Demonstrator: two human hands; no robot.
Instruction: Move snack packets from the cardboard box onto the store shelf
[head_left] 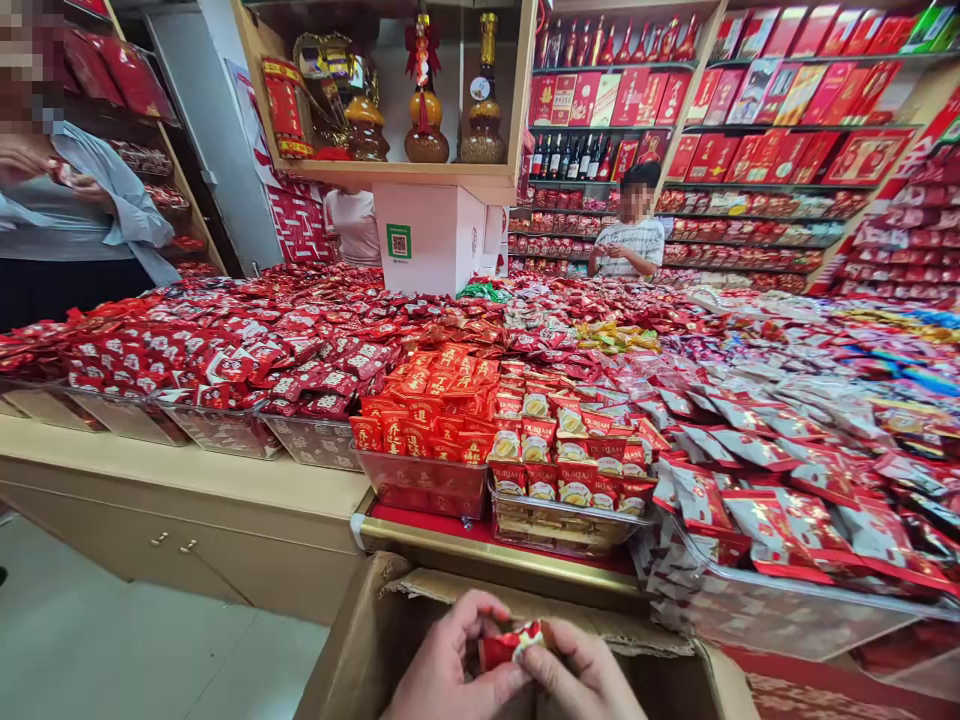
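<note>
Between my two hands is a small red wrapped candy [501, 648] with a pale, yellowish patch at its right end. My left hand [454, 668] pinches its left side, while the fingers of my right hand [581, 675] close on the other end. Both hands are above an open cardboard box [352, 630], whose inside is dark. Just beyond the box stands a clear bin [570, 530] of red packets marked DURIAN [574, 450]. To its left, another bin [424, 485] holds red packets with gold characters [420, 420].
Heaped bins of red-and-white packets [780, 500] and dark red packets [225, 350] line the counter [187, 470]. A white pillar [424, 240] carries a bottle cabinet [450, 175]. One person [75, 220] stands at left, another [628, 240] behind the heap, a third [354, 225] partly hidden.
</note>
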